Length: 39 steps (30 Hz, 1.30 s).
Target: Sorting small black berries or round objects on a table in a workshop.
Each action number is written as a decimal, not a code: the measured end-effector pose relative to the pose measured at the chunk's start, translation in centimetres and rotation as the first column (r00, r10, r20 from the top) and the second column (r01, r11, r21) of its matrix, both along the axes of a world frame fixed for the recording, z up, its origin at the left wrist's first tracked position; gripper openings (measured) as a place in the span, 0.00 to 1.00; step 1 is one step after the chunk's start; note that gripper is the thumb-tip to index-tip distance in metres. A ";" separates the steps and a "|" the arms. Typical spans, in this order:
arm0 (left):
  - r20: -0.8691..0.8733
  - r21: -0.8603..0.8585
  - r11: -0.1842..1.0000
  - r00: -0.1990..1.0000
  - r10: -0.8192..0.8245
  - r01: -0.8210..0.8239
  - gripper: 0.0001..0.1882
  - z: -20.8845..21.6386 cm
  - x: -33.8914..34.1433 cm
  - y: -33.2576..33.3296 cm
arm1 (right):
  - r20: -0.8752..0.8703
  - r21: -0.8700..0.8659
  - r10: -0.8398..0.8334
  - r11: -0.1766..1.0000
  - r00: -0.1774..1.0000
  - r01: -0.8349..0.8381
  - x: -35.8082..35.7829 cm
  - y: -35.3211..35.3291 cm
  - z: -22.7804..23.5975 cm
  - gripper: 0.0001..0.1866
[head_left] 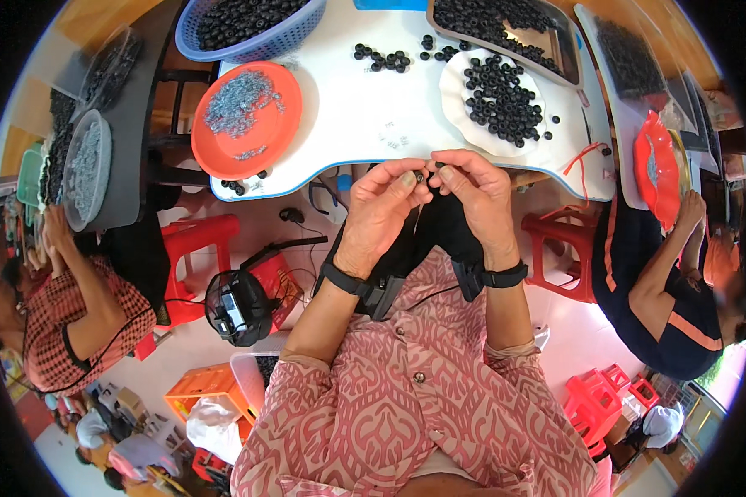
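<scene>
Just off the table's near edge, my left hand (377, 211) and my right hand (482, 199) meet nearly fingertip to fingertip. Between the left thumb and forefinger is a small round black piece (420, 176). My right thumb and fingers pinch another small black part (439, 165); the fingers partly cover both. Whether the two pieces touch, I cannot tell. Beyond my right hand, a white scalloped plate (453, 103) holds many similar black pieces (506, 103). Left of my hands, an orange-red plate (211, 149) carries small clear bluish parts (239, 103).
Black pieces fill a blue basket (261, 45) and a metal tray (574, 50) on the white table (340, 108). Loose ones (381, 58) lie between. Co-workers sit left (83, 323) and right (671, 298). Red stools (559, 248) and a dark bag (239, 306) stand nearby.
</scene>
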<state>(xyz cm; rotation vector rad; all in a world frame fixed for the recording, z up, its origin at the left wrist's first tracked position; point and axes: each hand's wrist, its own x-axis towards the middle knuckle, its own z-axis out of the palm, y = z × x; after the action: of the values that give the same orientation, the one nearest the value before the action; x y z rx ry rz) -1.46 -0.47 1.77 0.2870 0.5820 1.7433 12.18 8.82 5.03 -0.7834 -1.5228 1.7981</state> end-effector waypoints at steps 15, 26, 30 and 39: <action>0.023 -0.007 0.999 0.999 -0.032 0.033 0.12 -0.2 0.2 -0.2 | -0.062 -0.093 -0.083 0.993 0.995 0.077 0.8 -0.8 -1.0 0.10; 0.071 0.013 0.998 0.996 -0.055 0.055 0.12 0.1 0.5 -0.4 | -0.248 -0.203 -0.133 0.976 0.960 0.083 1.6 -1.0 -2.8 0.09; 0.079 0.020 0.998 0.995 -0.060 0.059 0.13 0.1 0.6 -0.5 | -0.272 -0.175 -0.128 0.981 0.954 0.082 1.5 -1.0 -2.8 0.08; 0.074 -0.004 0.999 0.996 -0.046 0.046 0.13 0.2 0.8 -0.6 | -0.165 0.037 -0.101 0.993 0.981 0.109 1.0 -1.5 -1.5 0.07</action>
<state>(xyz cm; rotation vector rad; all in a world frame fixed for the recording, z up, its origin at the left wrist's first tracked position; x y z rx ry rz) -0.69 -1.05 1.93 0.2295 0.5233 1.7005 13.15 7.29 3.49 -0.6644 -1.3864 1.7000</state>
